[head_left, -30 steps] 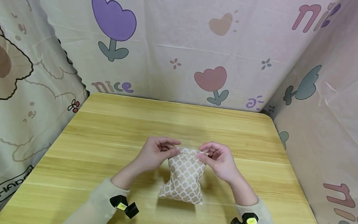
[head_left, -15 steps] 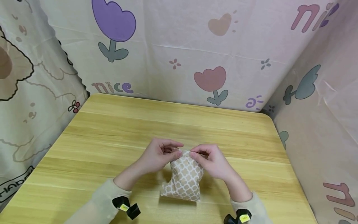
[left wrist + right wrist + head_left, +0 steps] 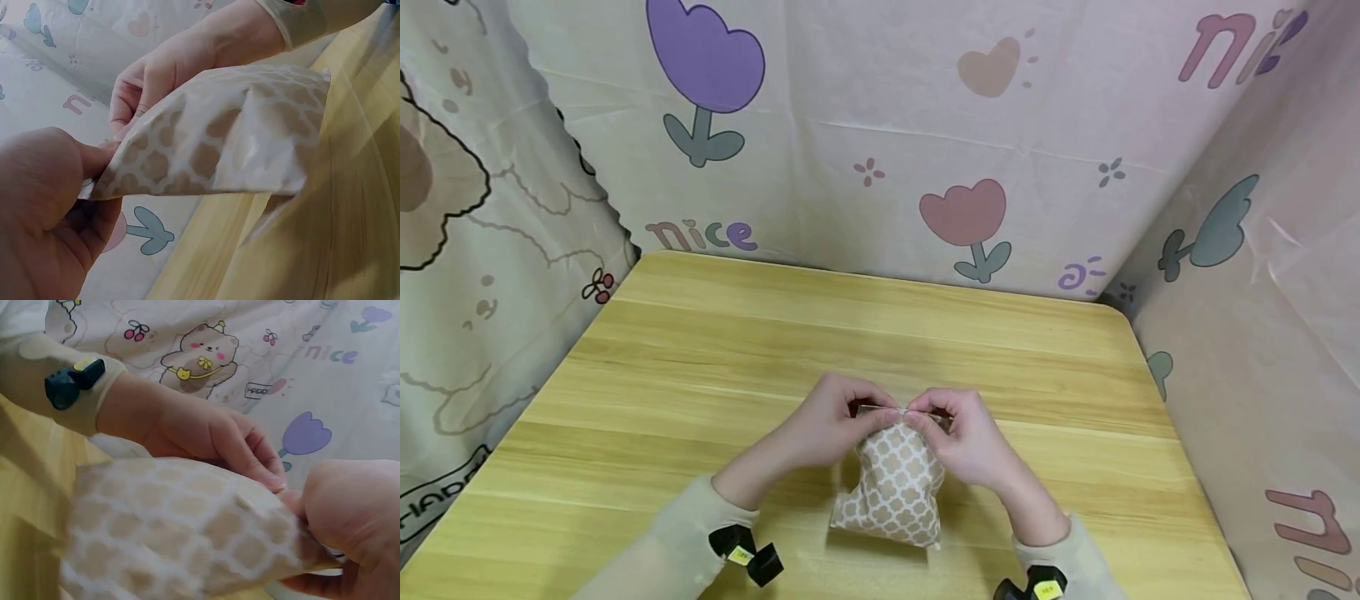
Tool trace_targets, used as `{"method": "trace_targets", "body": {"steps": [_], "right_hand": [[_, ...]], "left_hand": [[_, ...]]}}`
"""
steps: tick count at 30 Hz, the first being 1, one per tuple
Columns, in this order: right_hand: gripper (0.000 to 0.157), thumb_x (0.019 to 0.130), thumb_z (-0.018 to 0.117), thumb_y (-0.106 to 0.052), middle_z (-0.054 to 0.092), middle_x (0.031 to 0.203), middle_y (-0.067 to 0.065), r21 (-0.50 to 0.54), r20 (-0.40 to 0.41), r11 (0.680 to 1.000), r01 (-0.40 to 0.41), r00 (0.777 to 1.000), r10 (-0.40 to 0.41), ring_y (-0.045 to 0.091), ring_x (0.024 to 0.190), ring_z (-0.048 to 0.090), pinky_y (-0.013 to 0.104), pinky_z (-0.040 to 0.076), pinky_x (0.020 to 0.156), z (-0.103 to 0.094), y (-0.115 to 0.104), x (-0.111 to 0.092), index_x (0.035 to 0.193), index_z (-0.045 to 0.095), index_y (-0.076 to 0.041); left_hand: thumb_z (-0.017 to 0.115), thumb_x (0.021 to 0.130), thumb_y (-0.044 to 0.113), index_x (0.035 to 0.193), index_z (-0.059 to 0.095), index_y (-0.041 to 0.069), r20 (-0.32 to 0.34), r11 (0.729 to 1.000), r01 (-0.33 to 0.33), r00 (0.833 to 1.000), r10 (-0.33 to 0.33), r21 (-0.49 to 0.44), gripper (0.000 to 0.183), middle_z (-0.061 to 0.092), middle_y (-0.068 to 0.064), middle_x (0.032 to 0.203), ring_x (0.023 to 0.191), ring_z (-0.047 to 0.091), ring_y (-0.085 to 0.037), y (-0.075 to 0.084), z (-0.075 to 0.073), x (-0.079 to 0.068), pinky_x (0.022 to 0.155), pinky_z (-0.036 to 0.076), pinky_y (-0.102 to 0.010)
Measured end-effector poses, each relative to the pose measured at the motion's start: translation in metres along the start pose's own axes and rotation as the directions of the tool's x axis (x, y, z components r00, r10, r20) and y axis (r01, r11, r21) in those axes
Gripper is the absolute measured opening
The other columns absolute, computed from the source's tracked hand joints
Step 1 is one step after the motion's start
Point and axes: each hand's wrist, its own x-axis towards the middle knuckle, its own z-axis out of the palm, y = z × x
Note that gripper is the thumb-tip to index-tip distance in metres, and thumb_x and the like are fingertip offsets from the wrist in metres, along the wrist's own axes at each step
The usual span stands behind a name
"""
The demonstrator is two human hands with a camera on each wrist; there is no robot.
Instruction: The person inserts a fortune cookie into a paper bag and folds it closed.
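Observation:
A beige pouch (image 3: 897,492) with a white lattice pattern, puffed out in the middle, is held up by its top edge near the front of the table. My left hand (image 3: 838,421) pinches the left part of that edge between thumb and fingers. On the other side, my right hand (image 3: 958,433) pinches the edge too, and the two thumb tips nearly meet at its middle. In the left wrist view the pouch (image 3: 212,137) slants away from the fingers, its lower end close to the tabletop. What the pouch contains is hidden.
The wood-grain table (image 3: 760,333) extends behind and to both sides of the hands. Printed cloth (image 3: 850,108) hangs along its back, left and right. A small black camera (image 3: 747,554) is strapped to the left sleeve, another (image 3: 1033,585) to the right.
Both hands have moved inward along the pouch's top edge, the right one moving left, so the thumbs are now almost together. The top edge has bunched narrower between them.

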Motion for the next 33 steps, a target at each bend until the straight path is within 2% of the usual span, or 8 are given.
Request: {"method": "trace_targets", "body": {"steps": [3, 5, 10, 17, 21, 26, 29, 33], "right_hand": [[0.009, 0.103, 0.069, -0.007, 0.074, 0.093, -0.004, -0.046, 0.068, 0.999, 0.014, 0.998, -0.011, 0.012, 0.074, 0.067, 0.029, 0.061, 0.062, -0.003, -0.003, 0.002, 0.104, 0.077, -0.011], [0.009, 0.104, 0.069, -0.009, 0.074, 0.095, -0.006, -0.108, 0.095, 0.993, 0.044, 0.995, -0.034, 0.010, 0.074, 0.065, 0.028, 0.060, 0.063, -0.004, -0.005, 0.004, 0.106, 0.077, -0.012], [0.009, 0.100, 0.073, -0.005, 0.073, 0.087, -0.010, -0.248, 0.073, 0.965, 0.090, 0.995, -0.074, 0.003, 0.062, 0.056, 0.023, 0.051, 0.051, -0.003, -0.011, 0.005, 0.099, 0.077, -0.013], [0.017, 0.094, 0.073, 0.008, 0.068, 0.074, -0.006, -0.303, -0.007, 0.940, 0.157, 0.986, -0.166, -0.002, 0.054, 0.047, 0.018, 0.041, 0.042, -0.002, -0.012, 0.003, 0.090, 0.075, -0.008], [0.016, 0.094, 0.073, 0.008, 0.065, 0.071, -0.006, -0.278, -0.020, 0.948, 0.156, 0.986, -0.168, -0.001, 0.054, 0.047, 0.018, 0.041, 0.042, -0.003, -0.008, 0.001, 0.090, 0.076, -0.008], [0.012, 0.098, 0.071, 0.003, 0.072, 0.083, -0.005, -0.132, 0.008, 0.990, 0.052, 0.999, -0.052, 0.008, 0.066, 0.063, 0.027, 0.058, 0.055, -0.006, -0.004, 0.003, 0.097, 0.076, -0.008], [0.012, 0.100, 0.069, 0.002, 0.075, 0.089, -0.003, -0.057, 0.022, 0.998, -0.005, 1.000, 0.006, 0.014, 0.074, 0.070, 0.033, 0.063, 0.064, -0.007, -0.002, 0.005, 0.099, 0.076, -0.007], [0.013, 0.100, 0.069, 0.003, 0.075, 0.091, -0.002, -0.043, 0.030, 0.999, -0.020, 0.999, 0.021, 0.016, 0.075, 0.071, 0.034, 0.063, 0.064, -0.008, 0.000, 0.006, 0.099, 0.077, -0.007]], "left_hand": [[0.072, 0.102, 0.010, 0.100, 0.080, 0.012, 0.022, 0.998, -0.038, 0.999, 0.038, 0.042, 0.008, 0.076, 0.008, 0.093, 0.074, 0.066, -0.014, 0.001, 0.001, -0.001, 0.063, 0.058, -0.028], [0.072, 0.102, 0.009, 0.098, 0.078, 0.013, 0.032, 0.994, -0.070, 0.997, 0.068, 0.083, 0.008, 0.075, 0.008, 0.094, 0.076, 0.066, -0.013, 0.001, 0.001, -0.001, 0.065, 0.059, -0.029], [0.073, 0.102, 0.014, 0.098, 0.076, 0.015, 0.029, 0.982, -0.128, 0.992, 0.125, 0.139, 0.006, 0.074, 0.010, 0.094, 0.079, 0.065, -0.010, -0.001, 0.004, -0.002, 0.067, 0.059, -0.028], [0.077, 0.098, 0.012, 0.103, 0.082, 0.015, -0.036, 0.997, -0.056, 0.998, 0.059, 0.059, 0.007, 0.077, 0.008, 0.093, 0.075, 0.068, -0.013, -0.001, 0.002, -0.005, 0.064, 0.061, -0.030], [0.078, 0.098, 0.010, 0.104, 0.083, 0.012, -0.044, 1.000, -0.016, 0.999, 0.016, 0.013, 0.008, 0.079, 0.006, 0.095, 0.076, 0.072, -0.016, -0.002, -0.001, -0.006, 0.065, 0.063, -0.032], [0.074, 0.101, 0.013, 0.105, 0.083, 0.009, -0.049, 0.999, 0.019, 0.999, -0.021, -0.040, 0.010, 0.079, 0.004, 0.094, 0.074, 0.073, -0.018, -0.003, -0.002, -0.007, 0.064, 0.064, -0.038], [0.073, 0.102, 0.012, 0.107, 0.082, 0.008, -0.063, 0.998, 0.020, 0.998, -0.023, -0.055, 0.011, 0.080, 0.003, 0.096, 0.076, 0.074, -0.019, -0.004, -0.002, -0.007, 0.067, 0.065, -0.039], [0.074, 0.100, 0.009, 0.106, 0.082, 0.006, -0.091, 0.998, 0.003, 0.996, -0.009, -0.059, 0.010, 0.080, 0.001, 0.097, 0.078, 0.076, -0.018, -0.006, -0.002, -0.008, 0.068, 0.065, -0.036]]}}
